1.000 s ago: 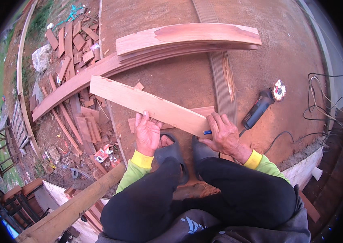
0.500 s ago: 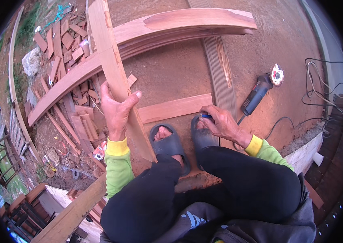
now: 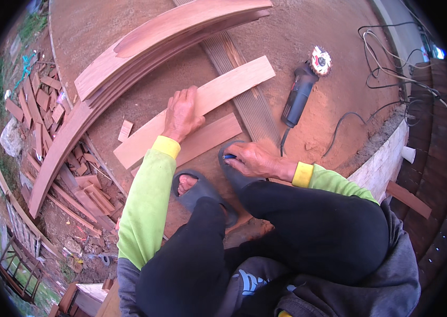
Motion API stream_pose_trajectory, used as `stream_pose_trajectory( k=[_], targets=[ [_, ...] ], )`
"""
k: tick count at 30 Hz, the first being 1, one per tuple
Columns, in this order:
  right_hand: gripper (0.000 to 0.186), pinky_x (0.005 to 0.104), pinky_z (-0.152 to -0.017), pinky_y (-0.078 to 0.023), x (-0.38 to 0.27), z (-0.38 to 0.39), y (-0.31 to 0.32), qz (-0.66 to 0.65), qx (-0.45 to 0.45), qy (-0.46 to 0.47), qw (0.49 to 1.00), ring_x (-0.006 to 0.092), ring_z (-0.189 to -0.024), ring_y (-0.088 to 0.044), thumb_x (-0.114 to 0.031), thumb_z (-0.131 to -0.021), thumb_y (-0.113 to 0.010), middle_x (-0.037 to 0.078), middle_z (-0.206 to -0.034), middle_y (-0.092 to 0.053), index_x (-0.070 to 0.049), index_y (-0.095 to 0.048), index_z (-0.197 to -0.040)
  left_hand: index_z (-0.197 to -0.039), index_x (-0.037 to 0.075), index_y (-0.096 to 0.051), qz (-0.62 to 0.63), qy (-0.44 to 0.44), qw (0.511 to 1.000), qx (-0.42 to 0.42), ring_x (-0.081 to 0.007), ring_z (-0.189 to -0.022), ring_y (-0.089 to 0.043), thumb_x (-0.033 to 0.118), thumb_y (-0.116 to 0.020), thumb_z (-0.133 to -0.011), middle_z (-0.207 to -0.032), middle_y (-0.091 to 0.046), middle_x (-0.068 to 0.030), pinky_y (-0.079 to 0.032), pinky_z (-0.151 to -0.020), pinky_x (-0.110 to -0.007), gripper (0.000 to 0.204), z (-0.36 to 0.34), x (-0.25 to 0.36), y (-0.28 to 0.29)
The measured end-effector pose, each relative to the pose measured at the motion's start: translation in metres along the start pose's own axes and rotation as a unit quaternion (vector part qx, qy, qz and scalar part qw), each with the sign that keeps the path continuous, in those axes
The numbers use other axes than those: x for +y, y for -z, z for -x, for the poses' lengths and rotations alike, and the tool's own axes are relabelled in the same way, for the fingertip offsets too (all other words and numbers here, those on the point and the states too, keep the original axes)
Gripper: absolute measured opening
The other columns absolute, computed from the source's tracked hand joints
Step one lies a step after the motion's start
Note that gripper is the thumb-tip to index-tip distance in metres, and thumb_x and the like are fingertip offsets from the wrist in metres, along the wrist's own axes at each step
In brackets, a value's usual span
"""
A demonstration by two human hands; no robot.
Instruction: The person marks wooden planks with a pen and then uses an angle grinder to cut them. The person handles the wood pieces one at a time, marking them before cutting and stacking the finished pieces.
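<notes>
A pale wooden plank [image 3: 234, 79] lies slantwise in front of me, its far right end over a grooved board [image 3: 239, 90]. My left hand [image 3: 183, 115] is closed over the plank's near edge, the fingers on its top face. Beside my right sandal, my right hand [image 3: 255, 160] pinches a short blue pen-like stick [image 3: 229, 156], mostly hidden by the fingers. A second, redder plank [image 3: 210, 138] lies flat between the held plank and my feet. Beyond them is a stack of curved wooden boards [image 3: 176, 26].
An angle grinder [image 3: 300, 92] with a toothed disc rests on the ground at right, its cable [image 3: 334, 134] trailing away. Offcuts [image 3: 39, 100] are heaped at left near a pale rock [image 3: 11, 138]. A low wall [image 3: 379, 158] edges the right side.
My left hand has swung the plank from a raised, upright slant down across the grooved board, and now grips it from above. The right hand still pinches the blue stick. The view has shifted.
</notes>
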State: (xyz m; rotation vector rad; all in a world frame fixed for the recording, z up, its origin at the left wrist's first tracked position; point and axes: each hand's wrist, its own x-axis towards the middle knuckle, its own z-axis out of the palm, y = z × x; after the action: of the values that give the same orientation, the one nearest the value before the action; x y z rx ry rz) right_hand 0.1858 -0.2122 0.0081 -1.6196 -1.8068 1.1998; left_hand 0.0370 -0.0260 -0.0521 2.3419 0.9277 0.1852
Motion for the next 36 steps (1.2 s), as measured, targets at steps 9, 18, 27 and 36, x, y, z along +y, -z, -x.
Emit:
stream_pose_trajectory(
  k=[9, 18, 27, 36],
  targets=[
    [0.018, 0.0473, -0.066, -0.05, 0.01, 0.0, -0.001, -0.02, -0.005, -0.045, 0.999, 0.0418, -0.075, -0.064, -0.016, -0.089, -0.061, 0.021, -0.073, -0.064, 0.002, -0.056, -0.093, -0.135, 0.0, -0.042, -0.077, -0.01, 0.994, 0.076, -0.0381, -0.114, -0.049, 0.018, -0.084, -0.064, -0.123, -0.052, -0.0204, -0.041, -0.099, -0.045, 0.085, -0.01, 0.002, -0.023],
    [0.015, 0.0376, -0.065, -0.052, 0.003, -0.008, 0.016, -0.125, 0.028, -0.097, 0.987, 0.0271, -0.069, -0.07, -0.009, -0.095, -0.054, 0.018, -0.073, -0.065, 0.005, -0.057, -0.097, -0.129, 0.0, -0.048, -0.114, 0.06, 0.99, 0.055, -0.0345, -0.114, -0.048, 0.02, -0.084, -0.064, -0.121, -0.051, -0.0175, -0.041, -0.099, -0.044, 0.077, 0.038, -0.036, -0.006],
    [0.016, 0.0401, -0.062, -0.048, 0.032, -0.01, 0.016, -0.061, 0.057, -0.127, 0.988, 0.0321, -0.069, -0.064, -0.013, -0.092, -0.058, 0.022, -0.074, -0.061, 0.002, -0.059, -0.097, -0.13, 0.001, -0.047, -0.099, 0.053, 0.98, 0.165, -0.0354, -0.117, -0.047, 0.019, -0.081, -0.067, -0.127, -0.05, -0.0191, -0.039, -0.099, -0.047, 0.074, 0.074, -0.018, -0.01],
    [0.019, 0.0342, -0.057, -0.048, 0.046, -0.016, 0.015, -0.129, 0.117, -0.178, 0.968, 0.0175, -0.059, -0.06, -0.016, -0.094, -0.058, 0.014, -0.069, -0.062, 0.002, -0.063, -0.093, -0.127, 0.0, -0.052, -0.023, 0.095, 0.986, 0.137, -0.0384, -0.116, -0.048, 0.023, -0.078, -0.072, -0.125, -0.051, -0.0199, -0.04, -0.099, -0.048, 0.065, 0.161, 0.0, -0.039]
  ],
)
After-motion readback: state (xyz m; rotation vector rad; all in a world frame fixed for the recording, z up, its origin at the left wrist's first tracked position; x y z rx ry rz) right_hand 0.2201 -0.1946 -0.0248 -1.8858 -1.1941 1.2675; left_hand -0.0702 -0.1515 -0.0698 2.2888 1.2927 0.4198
